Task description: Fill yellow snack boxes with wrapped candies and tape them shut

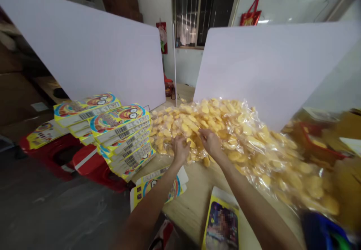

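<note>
Dark window (207, 11) in pale wall (282, 9)

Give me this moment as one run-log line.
left hand: at yellow-piece pile, grip unclear | right hand: at yellow-piece pile, grip unclear | box stack: left of pile

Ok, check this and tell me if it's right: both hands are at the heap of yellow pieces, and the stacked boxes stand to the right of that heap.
Not quite: the head view shows the stacked boxes to the left of the heap of yellow pieces. The left hand and right hand are both at the heap.
</note>
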{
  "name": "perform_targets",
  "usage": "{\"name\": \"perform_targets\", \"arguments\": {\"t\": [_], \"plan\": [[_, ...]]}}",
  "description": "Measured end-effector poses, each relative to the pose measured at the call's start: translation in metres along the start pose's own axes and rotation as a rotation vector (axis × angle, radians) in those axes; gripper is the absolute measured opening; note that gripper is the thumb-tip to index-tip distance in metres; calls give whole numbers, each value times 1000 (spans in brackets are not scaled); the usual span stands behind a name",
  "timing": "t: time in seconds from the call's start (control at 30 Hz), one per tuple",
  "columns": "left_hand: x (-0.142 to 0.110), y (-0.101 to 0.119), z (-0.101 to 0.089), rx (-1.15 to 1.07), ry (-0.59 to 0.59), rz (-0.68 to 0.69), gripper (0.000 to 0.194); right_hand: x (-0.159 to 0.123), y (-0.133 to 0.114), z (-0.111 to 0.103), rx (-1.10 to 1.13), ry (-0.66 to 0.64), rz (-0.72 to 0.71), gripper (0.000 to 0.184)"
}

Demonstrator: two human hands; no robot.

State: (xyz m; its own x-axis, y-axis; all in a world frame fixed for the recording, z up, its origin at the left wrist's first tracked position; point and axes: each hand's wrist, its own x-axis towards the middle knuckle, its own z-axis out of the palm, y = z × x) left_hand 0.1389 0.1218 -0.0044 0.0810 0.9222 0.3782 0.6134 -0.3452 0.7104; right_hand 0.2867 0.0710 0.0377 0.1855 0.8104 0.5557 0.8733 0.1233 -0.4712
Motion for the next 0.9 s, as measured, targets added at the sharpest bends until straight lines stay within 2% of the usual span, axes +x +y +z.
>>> {"name": "perform_targets", "arguments": {"t": [0.1, 0.2, 0.3, 0.4, 0.47, 0.53, 0.63, 0.7, 0.8, 0.87, 0.9], "plan": [[-25, -3, -13, -184, -132, 94, 11, -45, 11, -31, 228, 137, 103, 21], [-54, -4, -13, -474, -367, 40, 12, -99, 28, -66, 416, 157, 322, 24], [-79, 5, 2, -689, -547, -39, 12, -149, 48, -91, 635, 65, 567, 28], [-94, 19, 25, -788, -674, -31, 12, -179, 66, -101, 753, -62, 690, 30], [-100, 26, 37, -811, -750, -32, 11, -187, 72, -102, 745, -41, 687, 28], [-103, 30, 45, -816, -816, -40, 11, -190, 75, -102, 694, 54, 652, 26], [-102, 34, 44, -864, -839, -88, 15, -188, 74, -103, 681, 203, 645, 23], [-100, 41, 40, -997, -820, -216, 19, -186, 70, -101, 769, 326, 700, 24], [-102, 63, 36, -1241, -822, -448, 26, -176, 56, -87, 987, 624, 821, 26], [-111, 79, 39, -1272, -804, -504, 30, -167, 40, -72, 1098, 791, 892, 31], [-118, 86, 41, -1240, -784, -508, 31, -163, 31, -65, 1126, 826, 925, 34]]}}
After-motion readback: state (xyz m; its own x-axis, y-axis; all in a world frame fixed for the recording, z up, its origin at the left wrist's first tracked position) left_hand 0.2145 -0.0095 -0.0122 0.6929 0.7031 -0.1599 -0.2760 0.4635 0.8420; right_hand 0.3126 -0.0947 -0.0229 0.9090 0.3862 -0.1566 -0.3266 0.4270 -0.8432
